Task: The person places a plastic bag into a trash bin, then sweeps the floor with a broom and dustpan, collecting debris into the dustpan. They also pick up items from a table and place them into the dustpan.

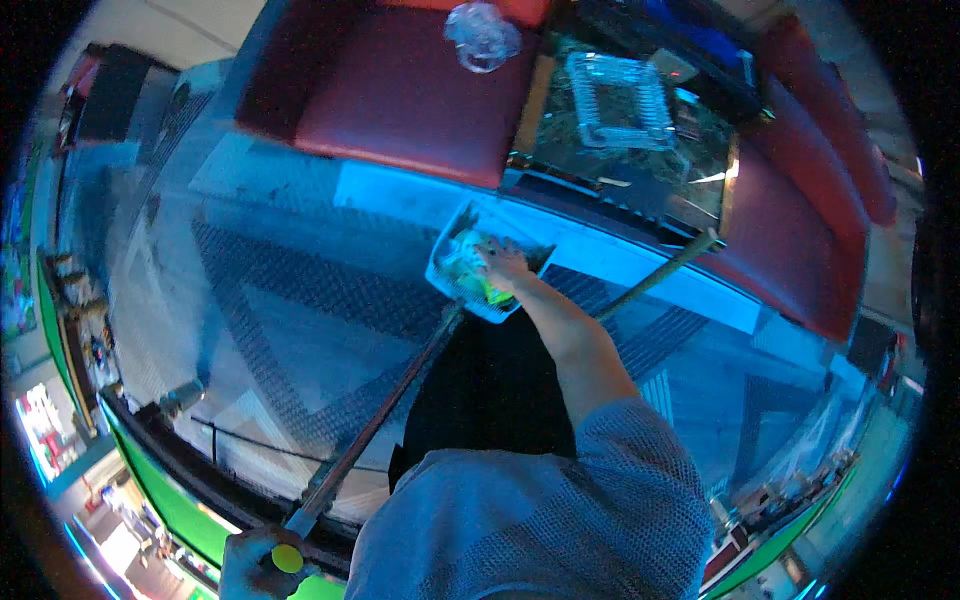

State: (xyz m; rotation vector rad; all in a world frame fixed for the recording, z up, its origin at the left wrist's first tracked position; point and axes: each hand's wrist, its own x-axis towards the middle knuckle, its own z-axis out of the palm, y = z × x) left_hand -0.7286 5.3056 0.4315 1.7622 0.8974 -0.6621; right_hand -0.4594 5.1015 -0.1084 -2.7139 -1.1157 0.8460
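Observation:
My right hand (504,264) reaches down into a small pale plastic bin (442,288) on the floor, in front of my dark-clothed legs. Its fingers look spread over crumpled rubbish (463,251). A yellow-green piece of rubbish (495,294) lies below the palm. At the lower left my left hand (259,561) grips the upper end of a long pole (382,405). A round yellow disc (287,558) shows at that hand; it looks like the pole's end. The pole slants up to beside the bin, where its far end is hidden.
Past the bin stand a red padded seat (405,97) and a dark glossy table (562,142) with a clear plastic tray (622,101). Crumpled clear plastic (482,37) lies on the seat. Another pole (660,274) leans by the table. Green-topped tables (161,495) stand behind me.

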